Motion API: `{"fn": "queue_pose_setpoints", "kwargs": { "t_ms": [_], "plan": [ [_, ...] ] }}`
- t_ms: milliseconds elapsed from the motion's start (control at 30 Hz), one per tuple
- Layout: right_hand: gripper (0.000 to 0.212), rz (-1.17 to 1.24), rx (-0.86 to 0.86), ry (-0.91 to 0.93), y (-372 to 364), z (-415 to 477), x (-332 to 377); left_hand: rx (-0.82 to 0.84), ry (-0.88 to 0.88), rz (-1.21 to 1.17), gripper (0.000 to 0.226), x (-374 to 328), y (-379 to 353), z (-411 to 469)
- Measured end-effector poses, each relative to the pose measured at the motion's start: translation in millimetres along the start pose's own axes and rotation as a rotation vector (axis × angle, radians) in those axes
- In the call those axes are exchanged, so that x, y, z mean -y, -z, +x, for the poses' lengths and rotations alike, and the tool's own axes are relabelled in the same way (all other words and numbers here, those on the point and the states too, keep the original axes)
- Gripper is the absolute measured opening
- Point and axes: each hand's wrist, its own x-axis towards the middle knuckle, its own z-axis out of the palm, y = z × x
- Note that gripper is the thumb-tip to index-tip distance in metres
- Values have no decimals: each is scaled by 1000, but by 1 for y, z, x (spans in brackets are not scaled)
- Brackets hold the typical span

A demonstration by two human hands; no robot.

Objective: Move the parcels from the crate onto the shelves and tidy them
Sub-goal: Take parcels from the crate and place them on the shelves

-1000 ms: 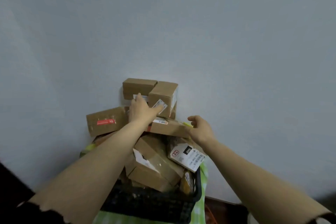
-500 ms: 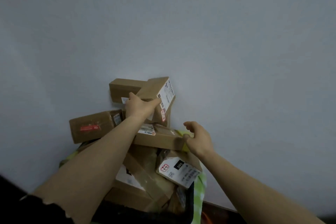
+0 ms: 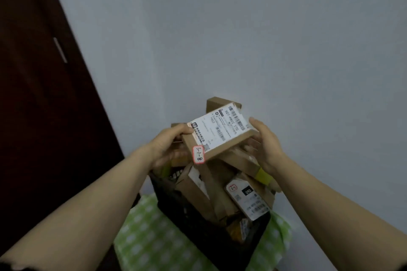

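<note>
Left hand (image 3: 168,147) and right hand (image 3: 267,145) clamp opposite ends of a small labelled parcel (image 3: 220,131), tilted at centre frame just above the heaped parcels (image 3: 220,185) in the black crate (image 3: 169,196), which sits lower centre on a green checked cloth (image 3: 141,237). The pick looks done; the carry to the shelves, which are out of view, likely comes next. Half a second earlier only the left hand gripped it on the heap, the right holding a flat box below. A dark door (image 3: 44,94) now fills the frame's left.
</note>
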Motion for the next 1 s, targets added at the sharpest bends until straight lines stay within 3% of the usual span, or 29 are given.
{"fn": "queue_pose_setpoints", "kwargs": {
  "t_ms": [67, 133, 233, 300, 400, 500, 567, 667, 733, 833, 1000],
  "plan": [
    [35, 18, 168, -62, -10, -14, 3, -20, -7, 42, 14, -8, 19, -23],
    [46, 3, 325, -111, -23, -25, 3, -49, -29, 71, 13, -18, 34, -44],
    [55, -17, 455, -118, -50, -37, -2, -113, -55, 77, 15, -28, 58, -73],
    [66, 65, 465, -114, -75, -44, -9, -157, -110, -3, 42, -30, 78, -90],
    [84, 212, 429, -150, -117, -55, -24, -246, -96, -180, 112, -21, 107, -112],
    [92, 195, 494, -182, -161, -76, -39, -256, -54, -146, 129, -4, 114, -136],
    [91, 200, 522, -176, -186, -89, -50, -239, -45, -69, 123, 7, 111, -146],
    [89, 224, 602, -175, -213, -107, -61, -280, -114, -39, 61, 11, 114, -160],
    [96, 133, 658, -146, -223, -119, -63, -339, -149, -69, 37, 12, 127, -171],
    [110, 63, 678, -122, -228, -122, -60, -379, -175, -70, 38, 13, 150, -188],
    [67, -17, 718, -98, -236, -121, -54, -377, -168, -58, 47, 15, 169, -205]
  ]
}}
